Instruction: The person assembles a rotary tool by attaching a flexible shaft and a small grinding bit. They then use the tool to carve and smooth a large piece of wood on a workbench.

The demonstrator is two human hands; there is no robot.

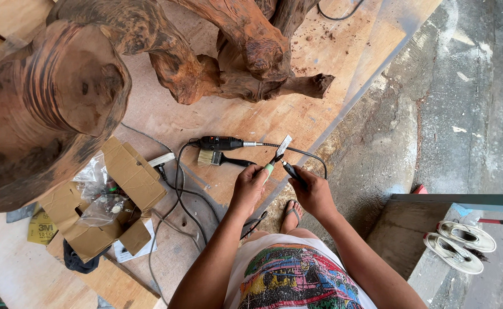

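Hands meet at the middle of a head-down view, over the edge of a plywood desk (297,109). The left hand (250,186) has its fingers curled and pressed together around a small tool with a pale green handle (269,167), its tip pointing up and away. The right hand (314,191) has its fingers pinched around the slim black handpiece (293,173) of a flexible shaft, held level with the green tool so the two tips come together between the hands, beside a small pale strip (284,145) that may be sandpaper.

Just beyond the hands, on the desk, lies the black rotary tool body (221,142), joined to the handpiece by a thin cable that loops round to the right. Touching it is a flat paintbrush (220,159) with pale bristles and a black handle, both within easy reach.

Filling the top and left of the view is a large root carving (62,97), reddish brown, smooth in its swollen curves and rough at the broken ends. Wood dust and chips speckle the board around it.

At lower left, an opened cardboard box (122,183) holds crinkled clear plastic bags. On the grey concrete floor at the right sits a pair of white sandals (460,243).
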